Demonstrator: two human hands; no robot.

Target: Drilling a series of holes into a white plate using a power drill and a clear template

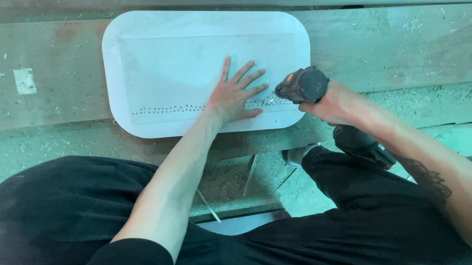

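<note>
A white rounded-rectangle panel (160,67) lies flat on a wooden workbench (55,74). A row of small dark holes (163,110) runs along its near edge. My left hand (236,94) is pressed flat on the panel with its fingers spread, just above that row. My right hand (337,103) grips a black cordless drill (303,85) with an orange button, tilted down to the left. The drill's tip meets the panel right beside my left fingertips, where pale chips fly up.
Wood shavings and dust cover the bench planks. A pale square tag (24,80) sits on the plank at the left. My black-clothed legs (60,210) fill the lower view, with a gap between planks (245,180) below the panel.
</note>
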